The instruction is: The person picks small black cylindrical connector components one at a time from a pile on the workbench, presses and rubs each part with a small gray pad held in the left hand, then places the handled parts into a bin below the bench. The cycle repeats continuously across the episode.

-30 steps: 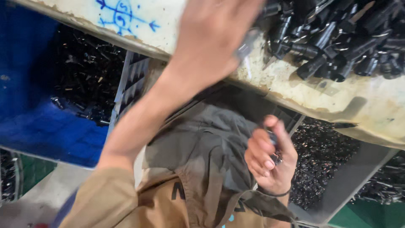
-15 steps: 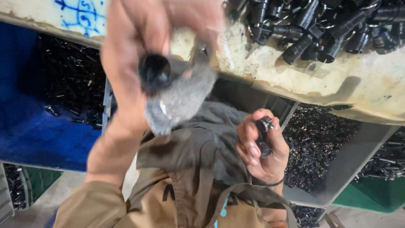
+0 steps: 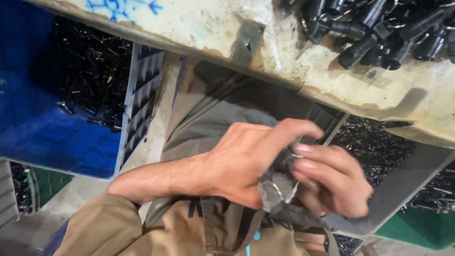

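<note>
Both hands (image 3: 289, 166) pinch 1 dark small part (image 3: 284, 163) together.

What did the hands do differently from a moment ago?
The left hand came down from the bench top to the lap and met the right hand; both now grip a small dark part together. The pile of black tubes on the bench and the blue bin stayed put.
</note>
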The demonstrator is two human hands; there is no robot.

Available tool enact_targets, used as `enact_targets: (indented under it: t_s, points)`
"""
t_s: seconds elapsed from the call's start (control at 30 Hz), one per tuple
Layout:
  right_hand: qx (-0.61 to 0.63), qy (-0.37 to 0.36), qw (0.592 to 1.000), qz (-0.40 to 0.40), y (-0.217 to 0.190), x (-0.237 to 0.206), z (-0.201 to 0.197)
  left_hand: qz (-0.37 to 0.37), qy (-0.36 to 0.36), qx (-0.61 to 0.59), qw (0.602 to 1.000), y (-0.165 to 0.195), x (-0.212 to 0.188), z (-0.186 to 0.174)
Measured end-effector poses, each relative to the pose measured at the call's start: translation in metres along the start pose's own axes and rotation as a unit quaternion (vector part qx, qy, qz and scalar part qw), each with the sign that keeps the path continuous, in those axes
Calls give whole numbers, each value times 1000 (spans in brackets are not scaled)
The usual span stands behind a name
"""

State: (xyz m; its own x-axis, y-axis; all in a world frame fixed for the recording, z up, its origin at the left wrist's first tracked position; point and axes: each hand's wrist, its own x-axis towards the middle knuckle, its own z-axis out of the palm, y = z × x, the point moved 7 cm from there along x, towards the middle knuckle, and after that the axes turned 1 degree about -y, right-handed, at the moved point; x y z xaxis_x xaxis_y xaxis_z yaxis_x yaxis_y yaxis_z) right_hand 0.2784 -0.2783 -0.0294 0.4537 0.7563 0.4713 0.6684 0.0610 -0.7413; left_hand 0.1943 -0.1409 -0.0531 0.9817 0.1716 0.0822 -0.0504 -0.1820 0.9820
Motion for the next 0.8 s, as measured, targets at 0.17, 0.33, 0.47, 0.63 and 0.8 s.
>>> enact_targets:
  t_s: [0.17,0.33,0.47,0.63,0.8]
  points:
    - [39,-33,992,117,12,15,6,24,-81,74,994,-5,-1,7]
    - [101,-105,983,-109,-6,27,22,21,-203,124,971,-11,2,16]
    - [192,-136,967,103,24,4,44,14,-95,179,979,10,2,-38]
    - [631,244,613,408,78,-46,51,-285,2,521,805,-7,-75,-138]
    - [747,9,520,414,59,-38,74,-126,113,598,784,3,-56,-156]
